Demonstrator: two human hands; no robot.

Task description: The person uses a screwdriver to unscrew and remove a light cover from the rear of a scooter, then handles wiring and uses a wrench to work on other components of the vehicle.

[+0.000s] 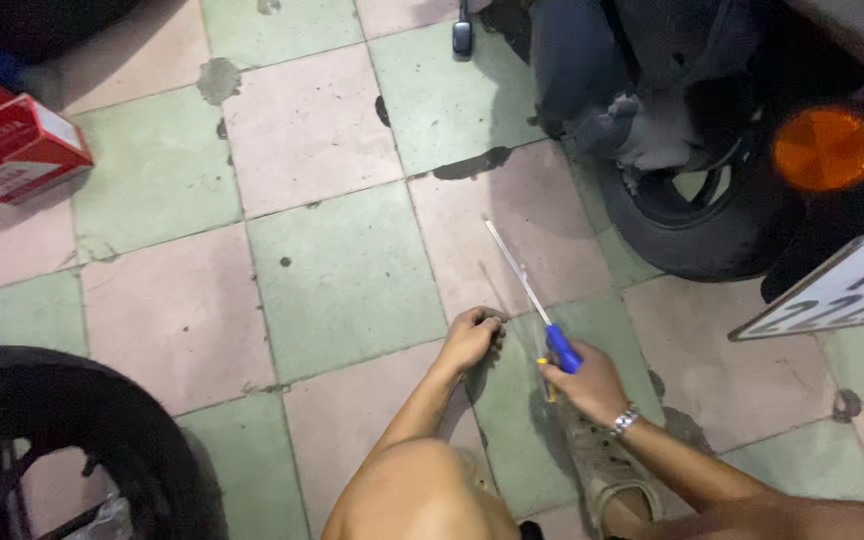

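My right hand (592, 385) grips a long screwdriver (527, 290) by its blue handle, with the thin metal shaft pointing up and left over the tiled floor. A bracelet sits on that wrist. My left hand (472, 338) rests knuckles-down on the floor just left of the screwdriver, fingers curled; I cannot tell whether something small is in it. My knee and a sandalled foot (602, 465) show at the bottom.
A motorbike's rear tyre (692, 235), orange reflector (824, 148) and white plate (837, 290) stand at the right. Another black tyre (72, 420) lies at the bottom left. A red and white box (17, 140) sits at the far left. A dark small object (462, 35) lies at the top.
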